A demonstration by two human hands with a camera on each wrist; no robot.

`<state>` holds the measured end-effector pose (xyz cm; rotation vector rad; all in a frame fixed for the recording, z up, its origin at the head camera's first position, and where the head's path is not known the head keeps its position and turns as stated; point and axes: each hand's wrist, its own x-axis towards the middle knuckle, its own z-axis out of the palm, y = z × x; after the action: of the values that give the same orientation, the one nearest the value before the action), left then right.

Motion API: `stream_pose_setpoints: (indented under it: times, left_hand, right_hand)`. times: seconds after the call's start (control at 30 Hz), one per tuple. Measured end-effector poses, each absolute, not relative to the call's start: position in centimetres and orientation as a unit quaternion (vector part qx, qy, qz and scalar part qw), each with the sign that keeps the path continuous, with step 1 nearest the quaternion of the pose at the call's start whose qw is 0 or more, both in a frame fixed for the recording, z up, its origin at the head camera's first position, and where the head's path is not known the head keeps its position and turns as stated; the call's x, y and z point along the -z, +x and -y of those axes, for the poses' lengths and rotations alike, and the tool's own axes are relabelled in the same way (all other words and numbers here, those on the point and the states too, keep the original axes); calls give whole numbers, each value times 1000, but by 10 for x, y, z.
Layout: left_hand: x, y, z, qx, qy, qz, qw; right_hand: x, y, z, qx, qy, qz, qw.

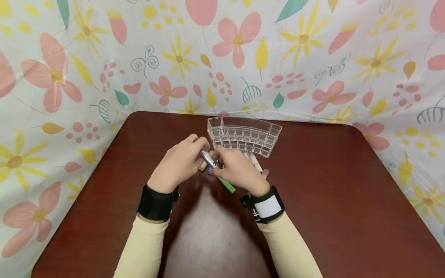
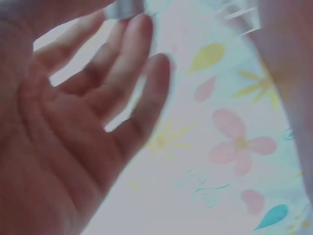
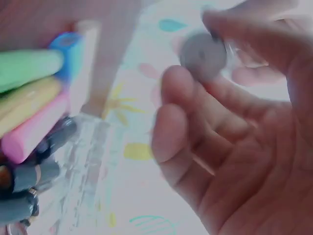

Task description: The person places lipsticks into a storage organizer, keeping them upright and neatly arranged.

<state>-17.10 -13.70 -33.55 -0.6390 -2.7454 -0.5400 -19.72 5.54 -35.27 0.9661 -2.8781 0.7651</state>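
My left hand [image 1: 179, 164] and right hand [image 1: 240, 168] meet over the table, holding a short silver tube [image 1: 209, 158] between them. The left fingers pinch its upper left end, while the right thumb and fingers grip the lower right end. Seen from the right wrist, the tube's round grey end [image 3: 201, 56] faces the camera, held in the right fingertips. Below the hands lies a green stick [image 1: 227, 186], partly covered by the right hand. A white tube [image 1: 255, 161] shows past the right knuckles.
Behind the hands a clear plastic organizer [image 1: 245, 135] with rows of small compartments stands on the brown table [image 1: 340, 200]. The right wrist view shows yellow [image 3: 29, 103], pink [image 3: 36, 129] and blue [image 3: 66, 54] sticks beside several dark tubes [image 3: 19, 205]. Flowered cloth [image 1: 194, 69] hangs around the table.
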Motion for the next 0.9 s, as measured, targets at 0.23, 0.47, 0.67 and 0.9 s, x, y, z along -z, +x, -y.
stream_pose_setpoints:
  times: [0.23,0.47,0.67,0.9]
  left_hand:
    - [318,-162,126,200,-294,905,233]
    - [315,-170,104,199,-313,878,301]
    - [311,-168,95,246,-315,858,322]
    - [305,-167,94,312,-367,827,290]
  right_hand:
    - [330,-190,-72,-408,248,878,44]
    - [315,-187,-81,-460,200,862,77]
    - [310,-187,-93,-641,207,738,-21]
    - [305,-193,-108,-775,202,583,-132]
